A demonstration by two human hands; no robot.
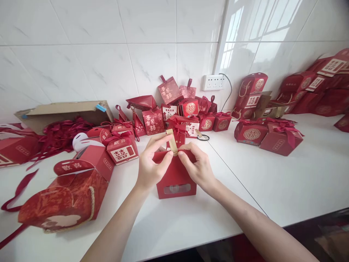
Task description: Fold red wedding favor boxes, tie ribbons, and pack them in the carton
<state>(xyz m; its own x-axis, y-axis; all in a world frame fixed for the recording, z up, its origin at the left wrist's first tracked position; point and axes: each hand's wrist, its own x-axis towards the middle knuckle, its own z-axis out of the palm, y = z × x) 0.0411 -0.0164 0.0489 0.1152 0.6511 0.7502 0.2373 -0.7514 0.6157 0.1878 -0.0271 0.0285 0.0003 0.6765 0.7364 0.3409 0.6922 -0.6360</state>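
A red box (177, 174) with a clear window low on its front stands upright near the middle of the white table. At its top edge is a gold strap (172, 142). My left hand (155, 160) pinches the strap, with the index finger over its upper part and the thumb at its lower end. My right hand (196, 163) is closed at the box's top edge, right of the strap, its thumb tip beside the strap's base. The fingers partly cover the top of the box.
Finished red boxes (122, 149) and a large patterned box (65, 200) are at left, before a carton (71, 109) of ribbons. More boxes line the wall. Two ribboned boxes (280, 140) sit at right. A power strip (213, 83) is on the wall.
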